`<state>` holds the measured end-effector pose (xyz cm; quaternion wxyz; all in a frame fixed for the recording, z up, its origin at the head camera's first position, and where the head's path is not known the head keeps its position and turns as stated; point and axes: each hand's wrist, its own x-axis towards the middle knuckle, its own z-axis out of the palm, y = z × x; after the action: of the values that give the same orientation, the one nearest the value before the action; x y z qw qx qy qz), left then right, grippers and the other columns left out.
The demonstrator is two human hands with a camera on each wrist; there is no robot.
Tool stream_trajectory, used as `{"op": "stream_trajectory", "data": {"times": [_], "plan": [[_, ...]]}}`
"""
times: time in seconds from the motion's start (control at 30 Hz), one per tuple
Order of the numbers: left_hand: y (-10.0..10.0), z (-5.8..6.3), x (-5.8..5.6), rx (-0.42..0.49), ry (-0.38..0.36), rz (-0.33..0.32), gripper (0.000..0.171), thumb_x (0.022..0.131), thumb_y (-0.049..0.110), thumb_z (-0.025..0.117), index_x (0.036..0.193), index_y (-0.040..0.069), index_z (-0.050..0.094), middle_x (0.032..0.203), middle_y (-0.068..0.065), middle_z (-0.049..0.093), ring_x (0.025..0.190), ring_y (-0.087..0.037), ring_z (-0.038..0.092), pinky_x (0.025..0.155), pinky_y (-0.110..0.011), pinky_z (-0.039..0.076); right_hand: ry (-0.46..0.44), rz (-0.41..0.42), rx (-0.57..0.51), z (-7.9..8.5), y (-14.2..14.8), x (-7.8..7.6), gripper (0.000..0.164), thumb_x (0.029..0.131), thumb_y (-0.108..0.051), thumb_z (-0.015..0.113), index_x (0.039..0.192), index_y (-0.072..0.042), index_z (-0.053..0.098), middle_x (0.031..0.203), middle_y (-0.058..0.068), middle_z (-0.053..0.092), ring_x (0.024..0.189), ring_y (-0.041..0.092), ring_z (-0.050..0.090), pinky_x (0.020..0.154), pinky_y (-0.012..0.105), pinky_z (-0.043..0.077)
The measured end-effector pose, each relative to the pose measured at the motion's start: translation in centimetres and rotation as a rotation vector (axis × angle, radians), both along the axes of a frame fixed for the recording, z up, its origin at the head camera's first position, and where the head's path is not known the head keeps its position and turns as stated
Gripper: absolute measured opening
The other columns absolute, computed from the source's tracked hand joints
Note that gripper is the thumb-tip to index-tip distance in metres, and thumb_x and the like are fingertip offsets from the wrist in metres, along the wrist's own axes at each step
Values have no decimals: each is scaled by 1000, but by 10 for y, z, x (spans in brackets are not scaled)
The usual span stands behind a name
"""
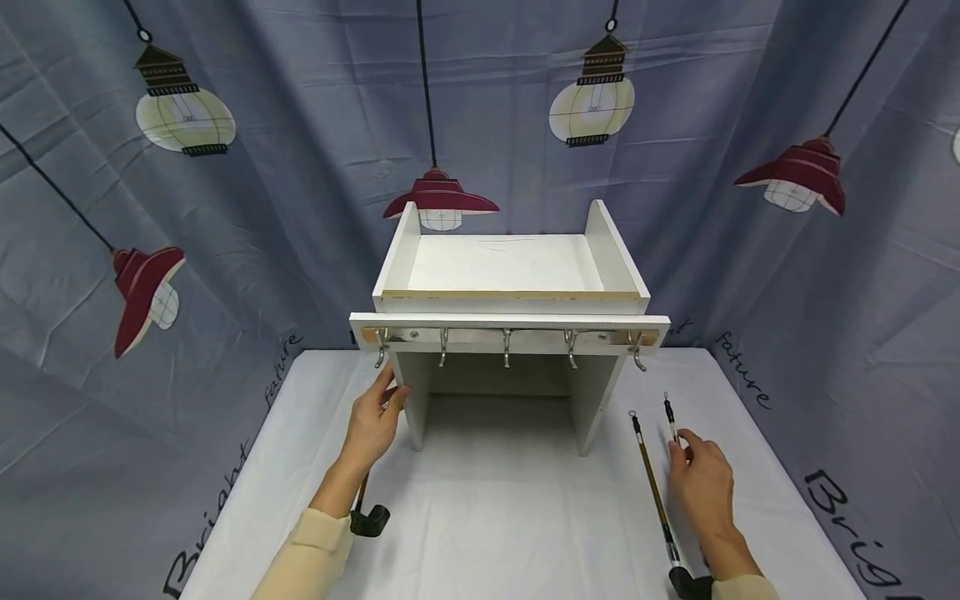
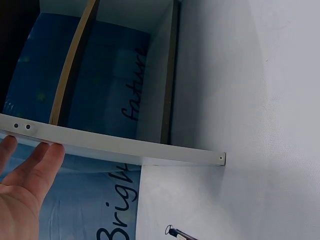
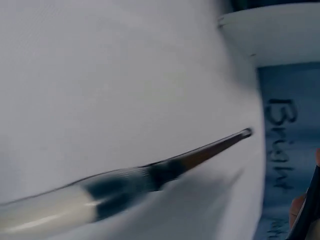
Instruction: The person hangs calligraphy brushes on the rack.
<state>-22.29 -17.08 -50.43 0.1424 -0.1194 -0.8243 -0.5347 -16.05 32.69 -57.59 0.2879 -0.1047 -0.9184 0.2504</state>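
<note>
A white shelf unit (image 1: 512, 304) stands on the cloth, with several metal hooks (image 1: 507, 348) along its front rail. My left hand (image 1: 373, 423) is at its left side panel, just below the rail, fingers mostly straight. In the left wrist view, fingertips (image 2: 56, 150) touch a white board's edge (image 2: 150, 148). My right hand (image 1: 702, 482) pinches a slim, dark, brush-like stick (image 1: 670, 417) with a wire loop at its far end. Left of it lies a brown-shafted stick (image 1: 651, 477) with a similar loop, seen large in the right wrist view (image 3: 200, 156).
White cloth (image 1: 480, 517) covers the table. Grey-blue curtains (image 1: 300, 150) printed with lamps and lettering enclose the back and sides. The shelf has an upper tray (image 1: 510, 260) and an open space below. Another looped stick (image 2: 180, 234) lies low in the left wrist view.
</note>
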Motion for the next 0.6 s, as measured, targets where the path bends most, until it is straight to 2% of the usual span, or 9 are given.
{"op": "stream_trajectory", "data": {"times": [0.2,0.33,0.47,0.6], "plan": [[0,0,2,-14,-9,14,61,106,30,59,162,20,36,156,-15,50,128,-35,65,97,-47,59,149,17,-7,31,-12,8,28,92,-2,74,119,3,71,79,15,58,69,22,49,57,30,37],[0,0,3,-17,-12,12,61,106,30,59,162,20,36,156,-17,50,127,-36,65,97,-47,59,218,17,-30,54,-23,15,30,91,-1,75,120,0,72,80,12,58,70,6,43,58,17,35],[0,1,4,-16,-9,12,61,106,29,59,162,20,36,156,-18,50,127,-36,65,97,-48,59,294,37,-80,76,-34,21,30,92,1,74,122,-1,72,82,12,59,73,-9,40,61,2,34],[0,2,4,-16,-12,9,61,106,30,58,162,20,36,157,-18,48,128,-36,64,98,-48,58,381,77,-114,97,-43,26,31,91,4,73,122,1,72,83,16,59,76,-13,42,67,-4,36]]}}
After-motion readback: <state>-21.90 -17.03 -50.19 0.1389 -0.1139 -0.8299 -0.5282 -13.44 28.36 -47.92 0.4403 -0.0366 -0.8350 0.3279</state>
